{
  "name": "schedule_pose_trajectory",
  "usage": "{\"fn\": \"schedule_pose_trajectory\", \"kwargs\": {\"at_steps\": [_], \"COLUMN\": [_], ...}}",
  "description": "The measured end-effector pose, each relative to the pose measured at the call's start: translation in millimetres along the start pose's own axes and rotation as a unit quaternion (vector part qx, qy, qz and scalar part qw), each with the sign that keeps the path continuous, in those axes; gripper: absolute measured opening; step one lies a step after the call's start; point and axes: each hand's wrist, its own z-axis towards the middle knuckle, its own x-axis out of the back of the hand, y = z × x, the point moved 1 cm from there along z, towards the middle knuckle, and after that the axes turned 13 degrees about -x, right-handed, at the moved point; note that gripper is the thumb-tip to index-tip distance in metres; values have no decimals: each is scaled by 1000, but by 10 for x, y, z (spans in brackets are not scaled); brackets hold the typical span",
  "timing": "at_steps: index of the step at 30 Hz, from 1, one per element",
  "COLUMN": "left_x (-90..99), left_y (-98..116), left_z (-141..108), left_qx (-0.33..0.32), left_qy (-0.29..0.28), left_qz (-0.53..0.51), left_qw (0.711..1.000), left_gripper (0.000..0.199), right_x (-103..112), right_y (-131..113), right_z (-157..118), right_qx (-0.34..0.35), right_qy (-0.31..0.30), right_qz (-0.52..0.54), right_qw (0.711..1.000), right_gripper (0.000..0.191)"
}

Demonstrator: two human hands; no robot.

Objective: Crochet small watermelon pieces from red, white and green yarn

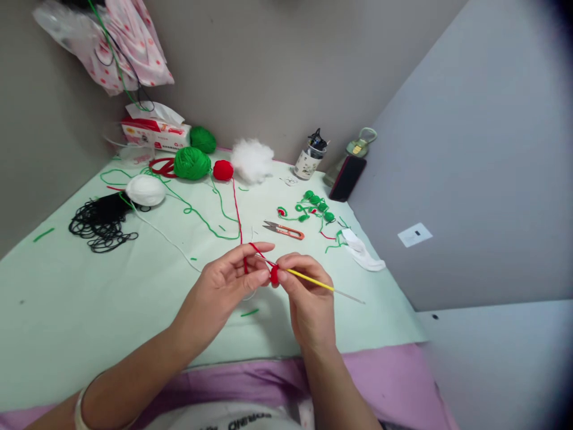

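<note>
Between my hands is a small red crochet piece (274, 275). My left hand (230, 272) pinches its left side, with red yarn (237, 209) looped over the raised index finger. My right hand (308, 292) is closed on a crochet hook (310, 278) with a yellow grip, its thin rear end sticking out to the right. The hook's front tip lies at the red piece, partly hidden by fingers. From my left hand the yarn runs back to a small red yarn ball (222, 171). Orange-handled thread snips (285, 229) lie just beyond my hands.
Green yarn balls (192, 163), a white yarn ball (145, 190), black cord (101, 221) and white stuffing (253, 160) lie at the back left. Small green crochet pieces (316, 203), a pen cup (308, 163), a phone (348, 178) and a bottle (360, 143) are at the right.
</note>
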Motion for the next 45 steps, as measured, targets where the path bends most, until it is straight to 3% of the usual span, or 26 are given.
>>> {"fn": "schedule_pose_trajectory", "kwargs": {"at_steps": [5, 8, 12, 16, 23, 31, 39, 45], "left_x": [-14, -24, -3, 45, 43, 99, 238, 232], "left_y": [15, 19, 45, 79, 88, 121, -34, -119], "left_z": [25, 17, 15, 37, 111, 346, 582, 616], "left_qx": [-21, -44, -51, -35, -15, -78, -77, -105], "left_qy": [13, 4, -36, -68, -42, -98, -45, -7], "left_qz": [35, 86, 114, 75, 40, 200, 181, 183], "left_qw": [999, 995, 992, 994, 998, 972, 979, 977], "left_gripper": [33, 31, 20, 18, 37, 40, 45, 36], "right_x": [-3, -4, -2, -6, 48, -3, -84, -127], "right_y": [-15, -19, -53, -120, -121, -366, -181, -122], "right_z": [-13, -5, 30, 59, 125, 368, 680, 639], "right_qx": [20, -15, -74, -104, -61, -71, -61, -62], "right_qy": [-35, -51, -65, -91, -74, -113, -102, -93], "right_qz": [-45, -55, 20, 106, -5, -125, -62, -68], "right_qw": [998, 997, 995, 985, 995, 983, 991, 991], "right_gripper": [7, 8, 14, 21, 11, 11, 11, 11]}}
